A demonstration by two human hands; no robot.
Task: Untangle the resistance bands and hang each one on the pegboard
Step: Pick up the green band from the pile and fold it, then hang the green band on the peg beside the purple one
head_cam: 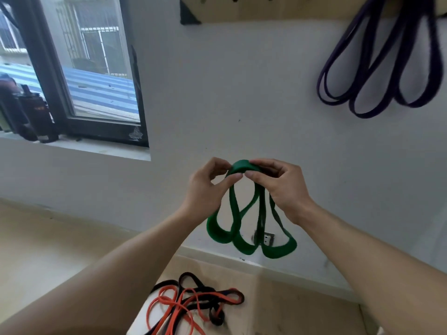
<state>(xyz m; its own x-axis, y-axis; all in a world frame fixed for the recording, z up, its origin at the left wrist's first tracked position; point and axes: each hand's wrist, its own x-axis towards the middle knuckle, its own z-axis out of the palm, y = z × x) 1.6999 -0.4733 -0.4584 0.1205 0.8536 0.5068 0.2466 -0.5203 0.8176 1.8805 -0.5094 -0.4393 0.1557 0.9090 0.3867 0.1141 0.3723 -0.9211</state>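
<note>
A green resistance band [242, 228], folded into several loops, hangs in front of the white wall at chest height. My left hand [208, 187] pinches its top fold from the left, and my right hand [278, 184] grips the same fold from the right. Up at the top edge runs the wooden pegboard [266, 13]. A purple band [377, 68] hangs from it in loops at the upper right. Below my arms, an orange band [174, 308] and a black band [205, 290] lie tangled together on a pale surface.
A dark-framed window [79, 68] with a sill fills the upper left, and dark bottles [26, 112] stand on the sill. A wall socket [267, 238] sits low on the wall behind the green band. Light wooden floor lies to the left.
</note>
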